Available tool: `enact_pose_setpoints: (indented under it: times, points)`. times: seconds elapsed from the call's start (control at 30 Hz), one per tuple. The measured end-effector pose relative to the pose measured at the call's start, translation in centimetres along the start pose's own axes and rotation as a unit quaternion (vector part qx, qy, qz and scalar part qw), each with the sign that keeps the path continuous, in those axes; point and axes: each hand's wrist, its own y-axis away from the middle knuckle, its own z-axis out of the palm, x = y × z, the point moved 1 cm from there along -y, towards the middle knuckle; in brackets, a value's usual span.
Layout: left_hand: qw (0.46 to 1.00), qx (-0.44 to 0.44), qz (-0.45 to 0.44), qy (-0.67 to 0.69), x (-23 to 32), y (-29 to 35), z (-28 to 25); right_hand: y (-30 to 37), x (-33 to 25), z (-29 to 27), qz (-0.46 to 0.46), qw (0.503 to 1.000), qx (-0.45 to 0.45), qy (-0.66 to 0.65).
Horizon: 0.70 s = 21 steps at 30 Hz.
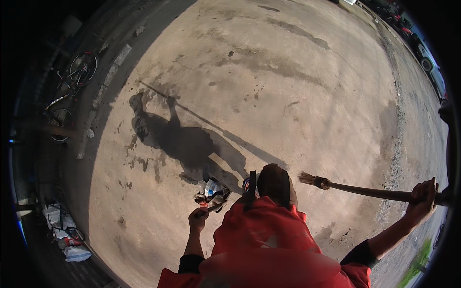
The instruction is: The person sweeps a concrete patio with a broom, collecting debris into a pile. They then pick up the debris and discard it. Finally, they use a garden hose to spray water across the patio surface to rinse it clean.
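Observation:
My right hand (422,199) is closed round the long wooden handle of a broom (370,192), out to the right. The broom's short, worn bristles point left toward my legs, and dark binding wraps the handle just behind them. On my left side, my left hand (198,220) grips the handle of what looks like a dustpan (218,206). Litter (211,188) lies at its far end, with crumpled clear and blue-white plastic and some reddish scraps. My body hides part of the pan, so its full shape does not show.
Stained concrete ground (269,96) spreads ahead, with my shadow (182,144) across it. A bicycle (72,91) stands in the shade at the left, above white bags (77,253). Parked cars (430,62) line the far right, beyond a gravel strip (398,120).

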Motion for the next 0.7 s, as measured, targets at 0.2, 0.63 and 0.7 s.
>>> enact_pose_setpoints:
  times: [0.2,0.63,0.7]
  points:
    - [0.999,0.023,0.039,-0.013,10.9,-17.8,2.5,-10.0,8.4,16.2,0.012,0.999,-0.031,-0.025]
    - [0.940,0.179,0.015,0.291,38.4,-53.5,1.4,-36.6,20.1,73.3,0.078,0.965,-0.212,-0.131]
    - [0.948,0.176,0.013,0.266,42.2,-60.0,1.0,-39.2,22.4,81.6,0.079,0.964,-0.222,-0.120]
